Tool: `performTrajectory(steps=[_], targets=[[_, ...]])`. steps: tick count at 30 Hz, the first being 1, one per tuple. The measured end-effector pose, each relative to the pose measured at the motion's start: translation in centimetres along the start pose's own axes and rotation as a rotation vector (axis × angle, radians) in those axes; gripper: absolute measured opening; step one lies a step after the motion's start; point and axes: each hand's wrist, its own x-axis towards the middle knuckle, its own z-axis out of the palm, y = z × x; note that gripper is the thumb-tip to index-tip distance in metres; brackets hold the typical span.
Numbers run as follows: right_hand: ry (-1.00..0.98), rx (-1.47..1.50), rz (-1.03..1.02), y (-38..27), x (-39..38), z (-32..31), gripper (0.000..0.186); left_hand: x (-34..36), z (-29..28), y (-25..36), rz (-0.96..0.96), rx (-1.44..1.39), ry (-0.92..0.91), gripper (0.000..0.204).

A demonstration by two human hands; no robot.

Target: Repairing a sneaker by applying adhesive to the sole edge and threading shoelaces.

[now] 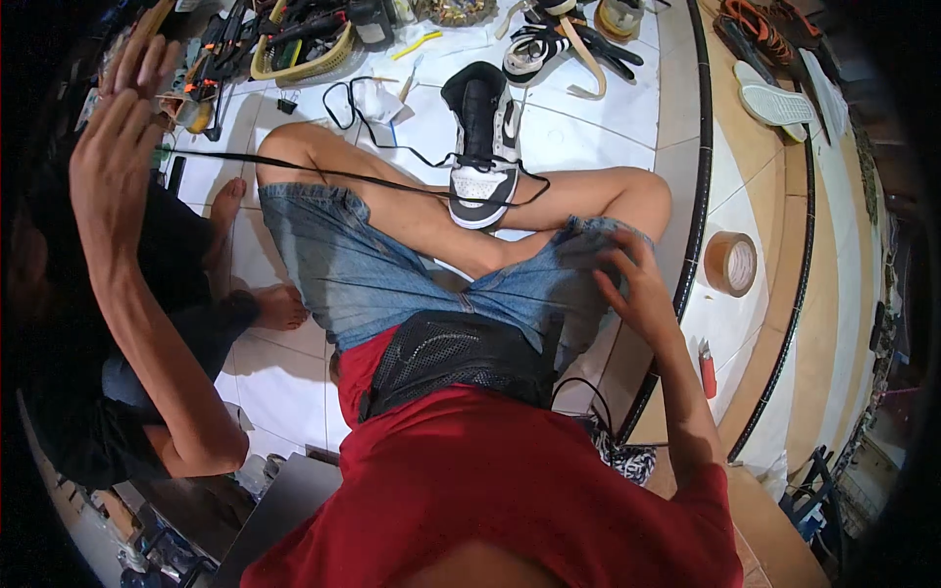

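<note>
A white, grey and black high-top sneaker rests on my crossed shins, toe toward me. Its long black shoelace crosses my leg and stretches left to my raised left hand, whose fingers appear closed on it. Another strand of lace loops over the floor beyond the shoe. My right hand hovers by my right knee, fingers spread and slightly blurred, holding nothing.
A dark-clothed person sits close on my left, with bare feet near my knee. Ahead are a yellow tool basket, a second shoe and a jar. On the right ledge lie brown tape and a red cutter.
</note>
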Motion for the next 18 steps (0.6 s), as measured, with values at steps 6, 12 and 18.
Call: performTrajectory(steps=[6,12,18], targets=[[-0.017,-0.044,0.164,1.7,-11.7,-1.2,0.022,-0.5,0.0,-3.1,-0.044,0.183,0.08,0.03],[-0.123,-0.153,0.046,3.0,-15.6,0.7,0.021,-0.5,0.8,-3.2,-0.05,0.314,-0.025,0.035],[-0.052,-0.113,0.036,4.0,-15.5,1.5,0.015,0.3,-0.5,-1.4,-0.123,0.438,-0.207,0.03]])
